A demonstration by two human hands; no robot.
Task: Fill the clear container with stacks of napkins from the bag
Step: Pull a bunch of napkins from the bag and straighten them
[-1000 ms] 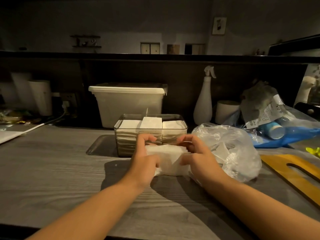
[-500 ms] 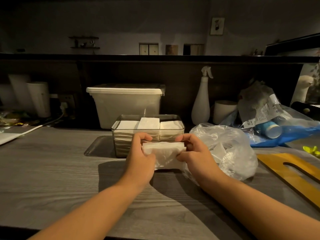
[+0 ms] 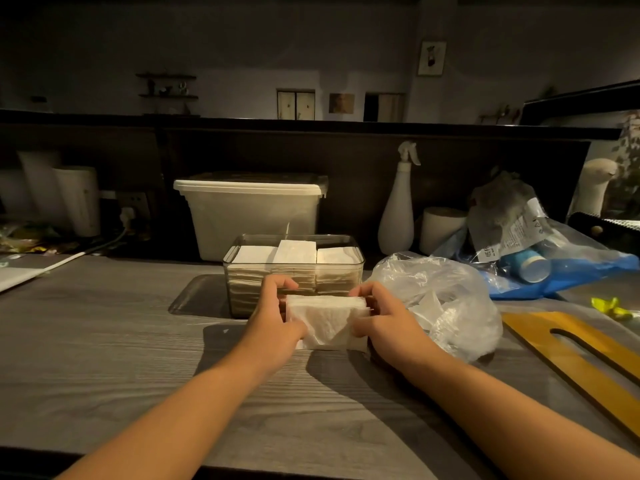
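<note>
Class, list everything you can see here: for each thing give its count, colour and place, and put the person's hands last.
clear container: one, see-through, middle of the table
napkin stacks: three tops showing, white, side by side inside the clear container
held napkin stack: one, white, in front of the container
plastic bag: one, clear, right of the container, napkins inside
lidded bin: one, whitish, behind the container
spray bottle: one, white, right of the bin
wooden board: one, yellow, far right
table: one, grey wood grain
left hand: one, grips the held stack's left end
right hand: one, grips its right end
</note>
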